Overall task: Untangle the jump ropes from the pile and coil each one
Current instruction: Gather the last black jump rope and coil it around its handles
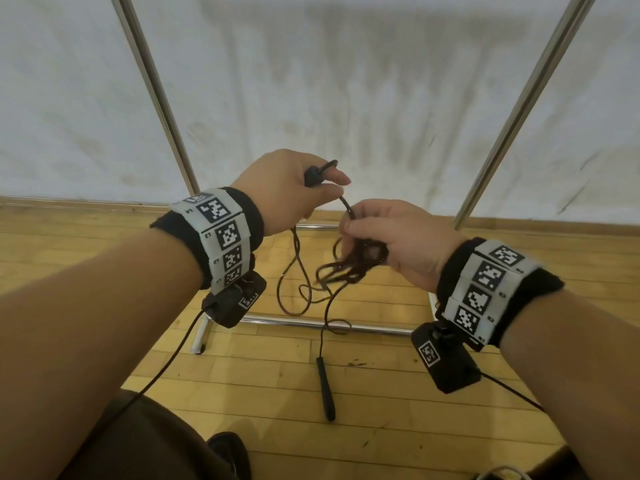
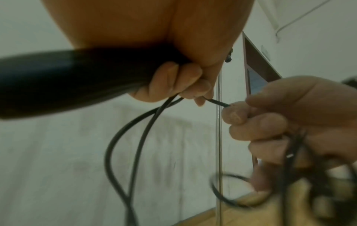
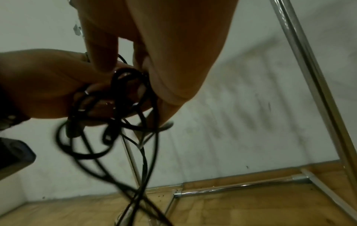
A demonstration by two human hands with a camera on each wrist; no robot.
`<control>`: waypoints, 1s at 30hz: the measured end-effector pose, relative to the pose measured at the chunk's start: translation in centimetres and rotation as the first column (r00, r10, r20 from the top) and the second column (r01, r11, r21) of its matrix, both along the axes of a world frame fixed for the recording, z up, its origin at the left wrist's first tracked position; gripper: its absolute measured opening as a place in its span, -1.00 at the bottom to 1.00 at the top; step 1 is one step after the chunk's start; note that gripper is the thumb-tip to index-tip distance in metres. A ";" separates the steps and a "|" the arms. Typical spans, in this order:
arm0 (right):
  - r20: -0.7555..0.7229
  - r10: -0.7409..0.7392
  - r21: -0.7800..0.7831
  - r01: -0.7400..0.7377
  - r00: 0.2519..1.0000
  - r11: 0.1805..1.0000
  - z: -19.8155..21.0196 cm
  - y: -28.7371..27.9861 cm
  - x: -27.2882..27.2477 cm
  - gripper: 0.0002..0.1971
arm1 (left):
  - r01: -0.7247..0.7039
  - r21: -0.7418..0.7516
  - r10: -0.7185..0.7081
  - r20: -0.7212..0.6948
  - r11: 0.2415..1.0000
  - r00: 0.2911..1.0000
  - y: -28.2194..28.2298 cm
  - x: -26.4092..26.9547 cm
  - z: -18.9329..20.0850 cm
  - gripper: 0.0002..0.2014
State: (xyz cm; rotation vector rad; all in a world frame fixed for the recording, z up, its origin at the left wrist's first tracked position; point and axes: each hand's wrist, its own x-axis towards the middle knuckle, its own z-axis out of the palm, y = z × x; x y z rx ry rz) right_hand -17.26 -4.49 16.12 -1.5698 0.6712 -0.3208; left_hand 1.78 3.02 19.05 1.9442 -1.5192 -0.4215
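My left hand (image 1: 294,188) grips a black jump rope handle (image 2: 58,81), its tip (image 1: 317,174) poking out above my thumb. The thin black rope (image 1: 346,204) runs from that hand to my right hand (image 1: 388,233), close beside it. The right hand's fingers (image 2: 257,122) pinch the rope and hold a bundle of tangled loops (image 1: 346,268), the same bundle (image 3: 115,94) seen from below. Loose loops (image 1: 298,289) hang from both hands toward the floor. The second black handle (image 1: 325,389) dangles on a strand just above the wooden floor.
A chrome tube frame (image 1: 156,95) stands in front of a white sheet (image 1: 346,81), with its base bar (image 1: 311,322) on the wooden floor (image 1: 381,427) under the hanging rope. My knee (image 1: 145,441) and shoe (image 1: 228,452) are at the lower left.
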 end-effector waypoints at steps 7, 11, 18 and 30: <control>-0.385 -0.001 -0.297 -0.123 0.923 0.947 -0.4 -0.9 -1.0 -0.89 | -0.019 0.099 -0.014 0.318 0.995 0.948 -0.8 0.1 -0.2 -0.77; -0.538 -0.012 -0.397 -0.241 0.843 0.886 -0.3 -2.0 -1.6 -0.95 | -0.033 0.147 -0.028 0.395 0.989 0.918 -1.2 0.3 -0.7 -0.78; -0.657 -0.094 -0.513 -0.352 0.748 0.783 -0.1 -3.7 -2.9 -0.55 | -0.141 0.096 0.103 0.322 0.985 0.941 -0.7 2.3 -1.1 -0.35; -0.327 -0.067 -0.500 -0.113 0.943 0.858 0.8 -4.7 -3.5 -0.85 | -0.134 0.187 0.110 0.134 0.973 0.985 -0.7 3.8 -2.7 -0.89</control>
